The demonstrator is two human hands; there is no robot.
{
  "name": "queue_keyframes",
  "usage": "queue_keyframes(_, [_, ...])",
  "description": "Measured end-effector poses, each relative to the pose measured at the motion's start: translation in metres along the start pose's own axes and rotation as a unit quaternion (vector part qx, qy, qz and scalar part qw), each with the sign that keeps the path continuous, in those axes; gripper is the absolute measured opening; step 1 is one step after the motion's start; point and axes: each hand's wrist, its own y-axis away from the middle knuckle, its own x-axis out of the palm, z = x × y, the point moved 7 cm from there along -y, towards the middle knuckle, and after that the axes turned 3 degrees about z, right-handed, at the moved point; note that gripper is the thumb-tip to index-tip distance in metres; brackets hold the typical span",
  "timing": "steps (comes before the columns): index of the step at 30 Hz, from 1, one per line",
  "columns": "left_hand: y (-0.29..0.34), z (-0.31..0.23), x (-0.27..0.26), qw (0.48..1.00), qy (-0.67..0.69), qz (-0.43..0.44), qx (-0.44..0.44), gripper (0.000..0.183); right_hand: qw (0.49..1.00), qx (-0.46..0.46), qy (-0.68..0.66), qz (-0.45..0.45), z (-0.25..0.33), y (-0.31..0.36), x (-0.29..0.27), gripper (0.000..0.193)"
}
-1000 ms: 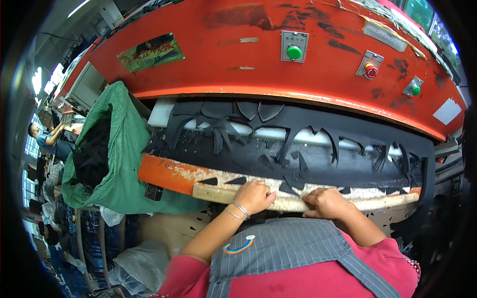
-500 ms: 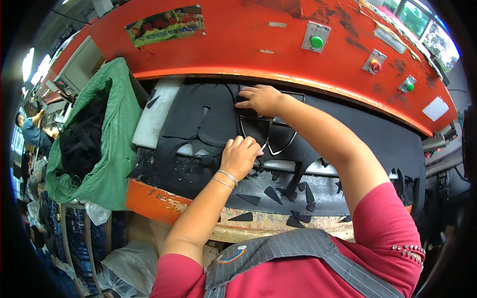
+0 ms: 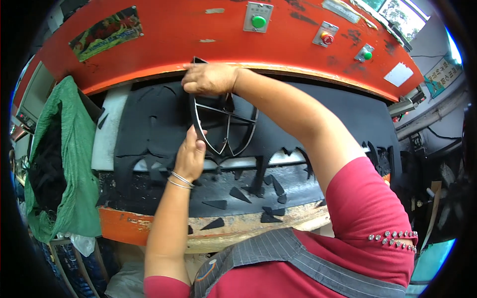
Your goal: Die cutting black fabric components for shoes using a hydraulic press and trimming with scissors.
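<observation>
Metal cutting die (image 3: 229, 115): upper centre, tilted over black sheet (image 3: 357, 110) | right hand (image 3: 211, 78): fingers curled on top end | left hand (image 3: 190, 155): at left wall, finger closure unclear | likely stiff, weighty; grip side walls, avoiding bright, probably sharp edges

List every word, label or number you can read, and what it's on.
Colourful rectangular picture panel on the red metal machine: lettering too blurred to read.
Grey metal plates behind the round green and red buttons and pale rectangular strip: any markings too small.
White-and-green rectangular sign: dark characters, not copied here.
Curved silver-edged black metal frame: none visible.
</observation>
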Motion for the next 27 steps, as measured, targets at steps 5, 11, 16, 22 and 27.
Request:
queue_keyframes(5, [-0.008, -0.002, -0.002, 0.99, -0.136, 0.044, 0.019, 0.064, 0.989, -0.026, 0.146, 0.002, 0.035, 0.022, -0.088, 0.024])
queue_keyframes(11, [-0.013, 0.015, 0.003, 0.953, -0.299, 0.033, -0.028, 0.027, 0.94, 0.214, 0.264, -0.034, 0.058, 0.112, -0.198, 0.024])
queue_keyframes(16, [-0.027, -0.06, 0.012, 0.923, -0.374, -0.094, -0.007, 0.03, 0.835, 0.519, 0.182, 0.023, 0.078, 0.246, -0.245, 0.015])
queue_keyframes(22, [-0.037, -0.088, 0.117, 0.903, -0.423, 0.061, 0.048, 0.045, 0.635, 0.761, -0.053, 0.121, 0.108, 0.38, -0.173, 0.032])
queue_keyframes(27, [-0.044, -0.062, 0.125, 0.887, -0.452, 0.084, -0.044, 0.045, 0.543, 0.832, -0.047, 0.101, 0.105, 0.434, -0.119, 0.031])
